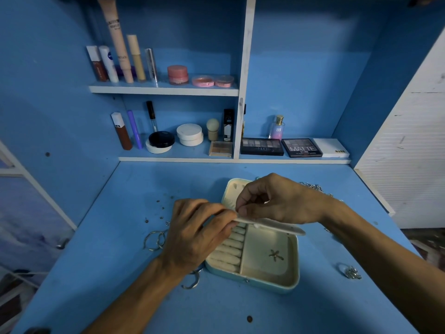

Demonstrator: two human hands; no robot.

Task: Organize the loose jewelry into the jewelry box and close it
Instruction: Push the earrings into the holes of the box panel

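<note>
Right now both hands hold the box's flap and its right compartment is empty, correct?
No: the compartment is not empty. The head view shows a small star-shaped piece lying in it. The left hand and right hand do hold the flap of the box.

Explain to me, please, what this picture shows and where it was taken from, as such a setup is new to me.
There is no machine here: a person works with bare hands, and the one picture comes from a camera worn on the head, looking down. On the desk lies an open jewelry box, its lid tipped back. The left hand and the right hand both hold a pale flap raised over the box; whether a small piece sits between the fingers, I cannot tell. One star-shaped piece lies in the box's right compartment. Loose around it lie hoops and studs on the left, a sparkly ring on the right and a chain behind the right wrist. Shelves behind hold cosmetics.
</note>
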